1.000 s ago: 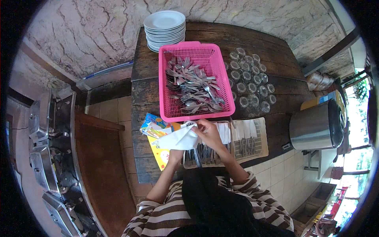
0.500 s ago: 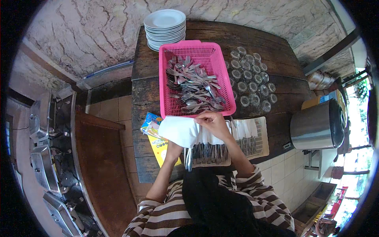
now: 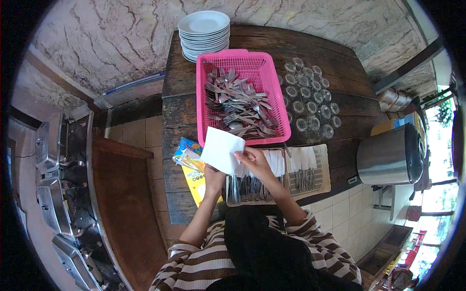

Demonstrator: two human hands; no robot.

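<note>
A white paper napkin (image 3: 222, 148) is held up in front of the pink basket. My left hand (image 3: 213, 179) grips its lower edge, with the fingers partly hidden behind the paper. At its right edge, my right hand (image 3: 256, 162) pinches it between thumb and fingers. Below and to the right, a cream plastic basket (image 3: 318, 182) holds rows of cutlery (image 3: 250, 188) with white napkins (image 3: 276, 162) around their upper ends. The pink plastic basket (image 3: 284, 114) beyond my hands is heaped with loose forks, spoons and knives (image 3: 238, 104).
White plates (image 3: 204, 23) stand stacked at the table's far left. Several small glass jars (image 3: 310, 97) are grouped right of the pink basket. A yellow-and-blue packet (image 3: 194, 182) lies beside my left hand. At the right stands a large steel pot (image 3: 386, 155); chafing dishes (image 3: 53, 199) line the left.
The napkin, draped low over the cutlery before, is now lifted and looks flatter and squarer. My right hand has slid down along its edge; the left has shifted slightly left.
</note>
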